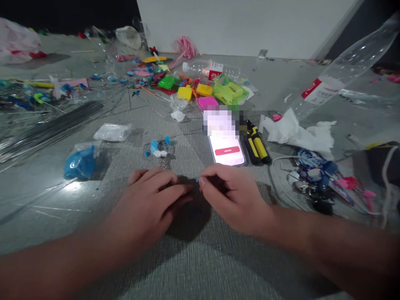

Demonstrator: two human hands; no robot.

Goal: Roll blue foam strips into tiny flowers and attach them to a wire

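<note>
My right hand (233, 196) is closed in a pinch, and a tiny blue piece of modelling clay (197, 179) shows at its thumb and fingertip. Just left of it, my left hand (156, 193) has its fingers bent together, with the tips pointing at the right hand. Whatever sits between its thumb and forefinger is hidden. Beyond the hands lies a small cluster of blue and white clay bits (158, 149). Further left are a wrapped lump of blue clay (80, 162) and a white clay packet (113, 132).
A lit phone (227, 146) lies beside yellow-black pliers (258, 143). Right of them are crumpled tissue (286, 127), a leaning plastic bottle (331, 85) and a cord (287, 193). Bright clay packs (184, 93) and another bottle (200, 68) lie behind; thin wires (59, 125) are at left.
</note>
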